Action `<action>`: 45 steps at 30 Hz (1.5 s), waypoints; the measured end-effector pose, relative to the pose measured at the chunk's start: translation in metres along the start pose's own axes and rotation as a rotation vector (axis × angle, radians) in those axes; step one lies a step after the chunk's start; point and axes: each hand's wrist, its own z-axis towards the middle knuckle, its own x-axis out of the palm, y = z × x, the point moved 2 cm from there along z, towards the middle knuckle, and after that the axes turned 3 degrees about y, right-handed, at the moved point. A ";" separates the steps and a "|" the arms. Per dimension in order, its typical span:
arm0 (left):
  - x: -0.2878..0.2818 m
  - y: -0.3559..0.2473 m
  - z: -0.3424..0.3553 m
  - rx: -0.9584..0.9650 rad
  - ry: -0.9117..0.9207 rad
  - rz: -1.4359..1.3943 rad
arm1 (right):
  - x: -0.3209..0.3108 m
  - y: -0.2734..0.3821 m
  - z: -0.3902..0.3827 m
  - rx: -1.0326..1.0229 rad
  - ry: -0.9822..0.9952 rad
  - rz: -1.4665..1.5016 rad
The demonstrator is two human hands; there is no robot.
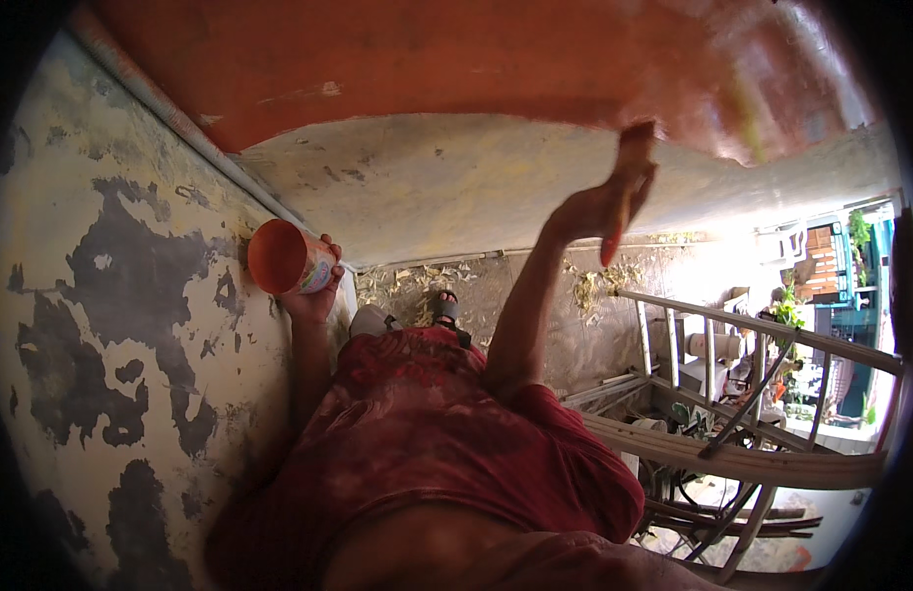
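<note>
My left hand [322, 294] grips a plastic cup [279, 256] coated orange inside, with a printed outer side, beside the peeling wall. My right hand [614, 197] is raised, closed around a paintbrush [636, 141] whose red-tipped handle points down and whose bristle end is against the orange painted surface [456, 59]. The brush is at the uneven lower edge of the orange paint, where it meets a pale, stained band of wall [417, 177]. The bristles are slightly blurred.
A peeling wall [121, 374] with a pipe [161, 108] stands at my left. My sandaled foot [444, 310] rests on a ground strewn with dry leaves [594, 286]. At right are metal ladders [742, 325], assorted clutter, plants [789, 310] and a bright opening.
</note>
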 end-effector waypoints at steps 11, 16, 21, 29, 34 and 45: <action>0.001 0.002 -0.002 0.103 -0.068 0.005 | 0.080 0.113 -0.136 -0.215 1.167 0.575; 0.005 0.004 -0.002 0.047 0.032 0.025 | 0.039 0.044 -0.047 -0.021 0.549 0.301; 0.004 0.007 -0.004 0.036 0.024 0.009 | 0.002 0.005 0.001 -0.073 0.069 0.116; 0.002 0.010 -0.007 0.029 -0.008 -0.003 | 0.097 0.134 -0.124 -0.269 0.526 0.318; -0.006 0.012 -0.010 0.079 -0.046 0.001 | 0.115 0.141 -0.156 -0.331 1.040 0.608; -0.008 0.011 -0.011 0.045 -0.005 -0.041 | 0.046 0.102 -0.093 -0.045 0.246 -0.017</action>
